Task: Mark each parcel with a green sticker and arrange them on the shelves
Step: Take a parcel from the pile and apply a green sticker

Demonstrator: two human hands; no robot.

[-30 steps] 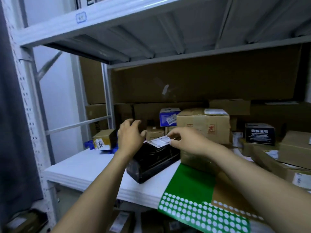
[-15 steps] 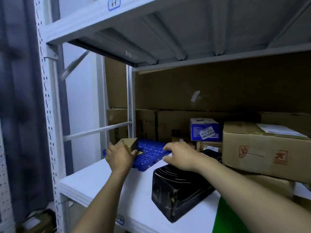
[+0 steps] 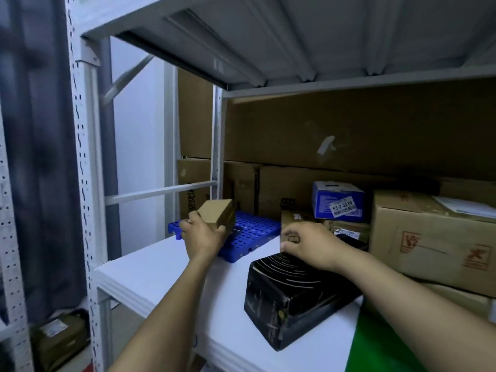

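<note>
The left hand (image 3: 204, 237) grips a small brown box (image 3: 217, 214) from its near side, holding it tilted over the blue perforated tray (image 3: 255, 229) near the shelf's (image 3: 150, 277) left rear corner. The black parcel (image 3: 295, 299) lies to its right, its long axis running from the shelf's front edge back and rightward. The right hand (image 3: 308, 245) rests on that parcel's far end with fingers bent; I cannot tell whether it grips or only presses.
</note>
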